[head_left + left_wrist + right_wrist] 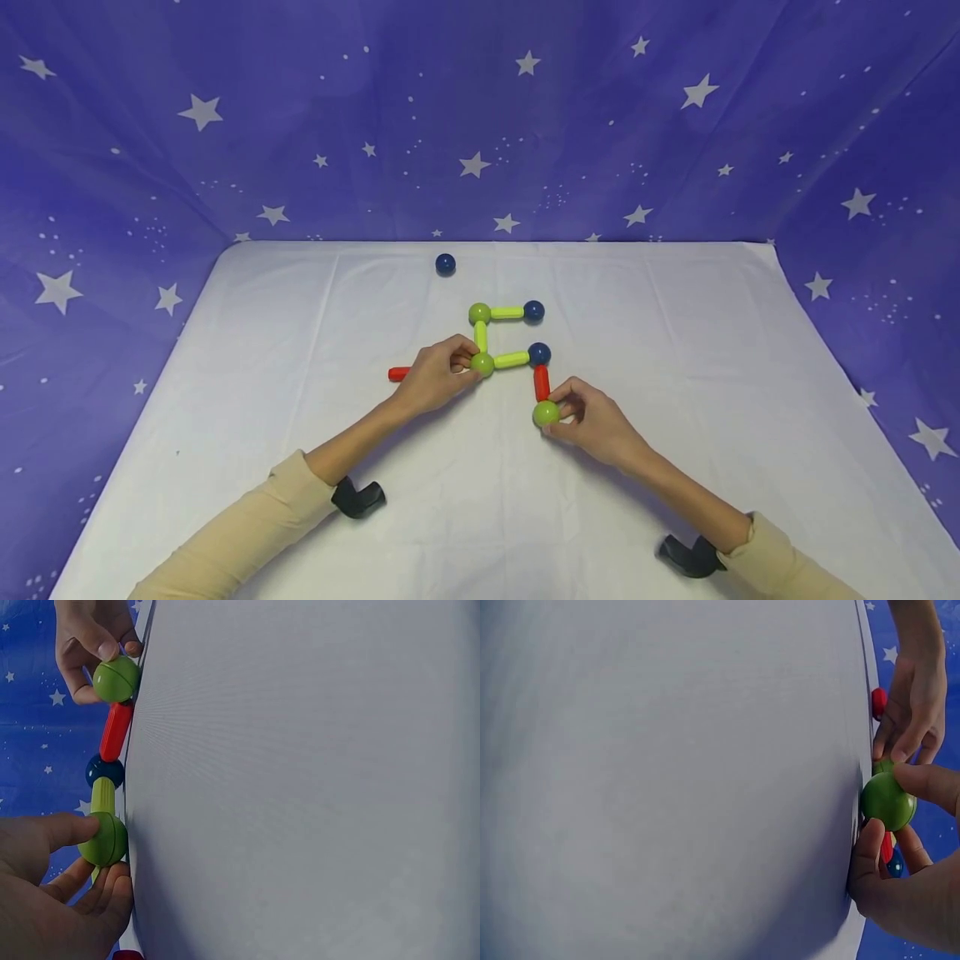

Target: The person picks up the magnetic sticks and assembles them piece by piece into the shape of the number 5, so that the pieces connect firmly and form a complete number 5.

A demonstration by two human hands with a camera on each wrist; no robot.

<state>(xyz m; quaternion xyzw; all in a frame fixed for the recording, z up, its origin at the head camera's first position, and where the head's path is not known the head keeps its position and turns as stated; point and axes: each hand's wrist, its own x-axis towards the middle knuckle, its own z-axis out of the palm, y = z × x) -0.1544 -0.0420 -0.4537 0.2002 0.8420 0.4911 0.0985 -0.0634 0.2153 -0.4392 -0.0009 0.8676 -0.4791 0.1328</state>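
My left hand [435,375] pinches a green ball [482,365] at a corner of a joined figure of balls and short rods. From that ball a yellow-green rod [481,337] runs back to another green ball, and a second yellow-green rod [512,360] runs right to a dark blue ball [539,354]. A red rod [542,383] comes forward from the blue ball to a green ball [889,802], which my right hand [596,421] holds between thumb and fingers. Partly hidden behind the left hand lies another red rod [398,374].
At the figure's far end, a yellow-green rod [507,313] joins a green ball [479,313] to a blue ball [534,312]. One loose blue ball [446,264] lies near the back edge of the white-covered table [300,333]. Star-patterned purple cloth [420,117] stands behind.
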